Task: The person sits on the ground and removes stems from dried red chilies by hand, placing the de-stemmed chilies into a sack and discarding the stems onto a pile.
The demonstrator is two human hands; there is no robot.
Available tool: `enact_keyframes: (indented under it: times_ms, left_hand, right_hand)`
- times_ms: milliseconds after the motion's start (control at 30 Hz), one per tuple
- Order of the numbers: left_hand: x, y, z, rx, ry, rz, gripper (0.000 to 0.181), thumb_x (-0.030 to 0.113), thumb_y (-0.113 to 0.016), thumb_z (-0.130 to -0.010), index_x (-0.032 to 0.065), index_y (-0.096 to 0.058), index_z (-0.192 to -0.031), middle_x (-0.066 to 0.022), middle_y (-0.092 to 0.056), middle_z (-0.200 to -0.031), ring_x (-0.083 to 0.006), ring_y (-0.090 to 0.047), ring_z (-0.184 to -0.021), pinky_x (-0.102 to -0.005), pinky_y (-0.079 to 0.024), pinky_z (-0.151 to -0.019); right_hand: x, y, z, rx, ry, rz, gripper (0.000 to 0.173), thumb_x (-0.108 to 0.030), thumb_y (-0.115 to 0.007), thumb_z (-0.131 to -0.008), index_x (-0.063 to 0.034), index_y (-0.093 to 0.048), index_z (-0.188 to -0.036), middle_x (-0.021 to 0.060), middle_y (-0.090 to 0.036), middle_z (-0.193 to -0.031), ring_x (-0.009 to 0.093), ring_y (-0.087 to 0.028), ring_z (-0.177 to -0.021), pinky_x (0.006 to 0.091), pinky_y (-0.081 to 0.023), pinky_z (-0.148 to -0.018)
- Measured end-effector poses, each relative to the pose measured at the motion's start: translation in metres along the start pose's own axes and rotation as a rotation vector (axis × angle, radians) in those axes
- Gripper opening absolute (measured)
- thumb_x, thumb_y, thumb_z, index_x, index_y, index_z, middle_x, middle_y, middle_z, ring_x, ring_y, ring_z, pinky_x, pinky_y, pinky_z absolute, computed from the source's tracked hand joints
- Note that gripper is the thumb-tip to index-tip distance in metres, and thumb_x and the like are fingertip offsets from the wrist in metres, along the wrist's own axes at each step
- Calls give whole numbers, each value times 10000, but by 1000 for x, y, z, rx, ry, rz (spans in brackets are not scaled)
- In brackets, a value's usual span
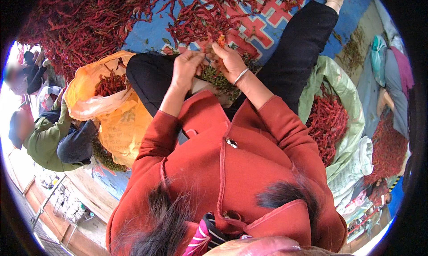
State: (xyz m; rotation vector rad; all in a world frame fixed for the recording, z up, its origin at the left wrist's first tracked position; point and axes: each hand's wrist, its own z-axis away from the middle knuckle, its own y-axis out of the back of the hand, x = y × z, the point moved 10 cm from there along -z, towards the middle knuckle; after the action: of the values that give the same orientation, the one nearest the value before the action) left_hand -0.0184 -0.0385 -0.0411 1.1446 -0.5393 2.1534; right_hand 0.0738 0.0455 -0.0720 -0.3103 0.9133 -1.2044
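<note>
Both my hands are close together over my lap, in front of dried red chili peppers (197, 18) spread on a blue printed tarp (143, 38). My right hand (230, 62), with a metal bangle at the wrist, holds chili peppers between thumb and fingers; an orange-red one (221, 40) sticks up past the thumb. My left hand (188, 67) has its fingers bent and their tips together beside the other hand; whether anything is pinched there cannot be made out. Beneath the hands lies a heap of green-brown stems (217, 77) between my legs.
An orange woven sack (123, 129) holding red chilies stands at left, a pale green sack (354, 105) of chilies at right. A large chili pile (83, 25) fills the upper left. Two people sit at far left; another person's legs (396, 88) show at far right beside more chilies (384, 149).
</note>
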Motion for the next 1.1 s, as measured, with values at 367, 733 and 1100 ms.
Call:
enact_keyframes:
  times_ms: [367, 733, 1100]
  left_hand:
    - [27, -24, -42, -231, 22, 6, 257, 216, -650, -917, -31, -716, -883, -34, -647, -713, -74, -555, -662, -262, -444, -609]
    - [55, -29, -50, 240, -671, -1505, 244, 330, -616, -896, 106, -608, -800, -100, -619, -844, -334, -664, -718, -451, -533, -612]
    - [47, -81, -34, -367, -509, -1446, 255, 274, -703, -795, 26, -674, -847, -168, -657, -799, -339, -652, -745, -416, -518, -661]
  right_hand:
    - [-18, -8, -1, -186, 121, 190, 178, -195, -559, -976, -39, -635, -1015, 32, -627, -826, 137, -585, -740, 279, -456, -669]
    - [-45, 1, 9, 19, 377, 546, 250, -235, -551, -939, -30, -629, -820, 19, -567, -620, 112, -520, -550, 262, -402, -538]
    - [-76, 75, -5, 82, 218, -627, 129, -136, -547, -968, -14, -589, -961, 34, -526, -754, 99, -419, -570, 254, -366, -498]
